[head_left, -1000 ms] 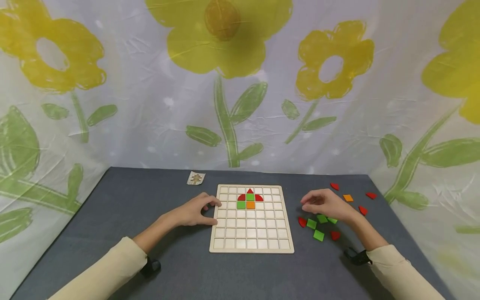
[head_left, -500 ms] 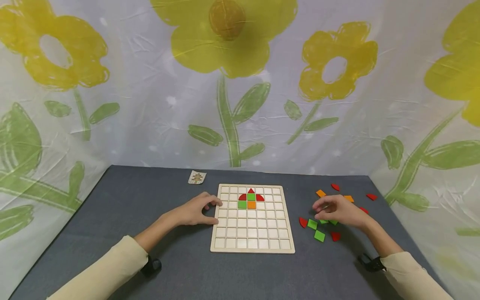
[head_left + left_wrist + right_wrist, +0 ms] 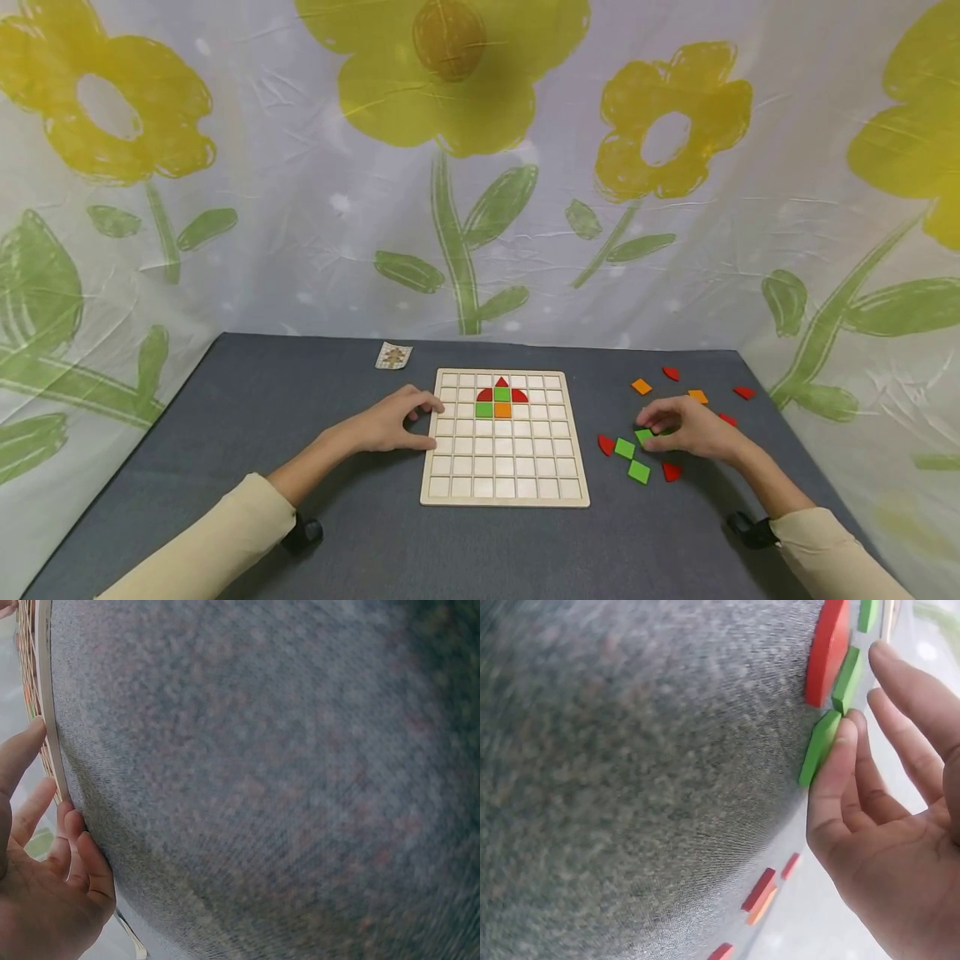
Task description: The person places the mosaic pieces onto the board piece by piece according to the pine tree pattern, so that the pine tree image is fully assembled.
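A pale wooden grid board [image 3: 504, 475] lies flat on the table. My left hand [image 3: 393, 419] rests at its left edge, thumb and fingers spread; the left wrist view shows the fingertips at the board's side [image 3: 46, 690]. On the board, red, green and orange tiles [image 3: 501, 395] form a small cluster in the upper rows. To the right, my right hand [image 3: 686, 427] reaches down to a green square tile [image 3: 643, 436], fingertips right at it. In the right wrist view the fingers touch a green tile [image 3: 821, 746], while the thumb stands apart from it.
Loose green squares [image 3: 638, 472] and red quarter-round pieces [image 3: 605, 445] lie around the right hand. Farther back are orange squares [image 3: 641, 386] and more red pieces [image 3: 744, 392]. A small patterned card [image 3: 393, 356] lies behind the board. A flower-printed curtain [image 3: 315, 192] closes off the back.
My right hand has moved right and slightly nearer, down to the green tiles. An orange square behind it has come into view. The left hand stays at the board.
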`<state>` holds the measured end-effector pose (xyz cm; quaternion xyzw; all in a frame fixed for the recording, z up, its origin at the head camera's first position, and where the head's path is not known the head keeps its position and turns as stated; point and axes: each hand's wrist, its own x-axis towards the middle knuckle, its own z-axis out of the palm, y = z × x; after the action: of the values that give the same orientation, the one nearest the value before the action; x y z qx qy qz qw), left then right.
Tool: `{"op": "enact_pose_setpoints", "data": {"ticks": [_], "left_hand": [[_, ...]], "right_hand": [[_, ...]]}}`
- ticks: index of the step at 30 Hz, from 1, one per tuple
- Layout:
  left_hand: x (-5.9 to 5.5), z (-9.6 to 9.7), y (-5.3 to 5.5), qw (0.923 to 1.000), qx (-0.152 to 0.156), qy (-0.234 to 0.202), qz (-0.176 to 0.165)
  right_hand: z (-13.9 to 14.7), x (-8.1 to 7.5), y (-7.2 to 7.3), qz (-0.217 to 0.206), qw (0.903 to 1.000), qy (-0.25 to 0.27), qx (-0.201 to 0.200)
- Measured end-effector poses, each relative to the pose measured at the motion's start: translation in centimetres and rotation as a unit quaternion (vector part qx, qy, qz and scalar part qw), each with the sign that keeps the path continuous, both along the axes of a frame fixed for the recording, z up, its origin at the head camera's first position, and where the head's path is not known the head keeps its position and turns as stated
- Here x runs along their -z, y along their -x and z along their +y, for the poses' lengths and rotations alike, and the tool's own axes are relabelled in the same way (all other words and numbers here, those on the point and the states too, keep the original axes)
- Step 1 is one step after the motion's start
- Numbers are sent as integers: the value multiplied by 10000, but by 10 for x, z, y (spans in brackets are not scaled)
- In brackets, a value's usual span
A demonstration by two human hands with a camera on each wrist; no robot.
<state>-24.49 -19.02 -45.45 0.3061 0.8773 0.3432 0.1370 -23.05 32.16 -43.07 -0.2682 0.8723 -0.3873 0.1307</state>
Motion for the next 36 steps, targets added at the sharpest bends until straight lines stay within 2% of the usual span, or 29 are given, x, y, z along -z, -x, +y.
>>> {"op": "enact_pose_setpoints", "data": {"ticks": [11, 20, 32, 36], "left_hand": [[1, 0, 1, 10000, 12, -17, 33], [0, 0, 0, 10000, 3, -33, 3], [-1, 1, -1, 10000, -15, 8, 0], [-1, 2, -1, 10000, -24, 25, -18]], "right_hand": [[-2, 2, 1, 128, 9988, -466, -53], [-4, 0, 3, 82, 9980, -619, -104], [-3, 0, 4, 103, 9992, -269, -264], [-2, -2, 4, -129, 9990, 63, -429]]}}
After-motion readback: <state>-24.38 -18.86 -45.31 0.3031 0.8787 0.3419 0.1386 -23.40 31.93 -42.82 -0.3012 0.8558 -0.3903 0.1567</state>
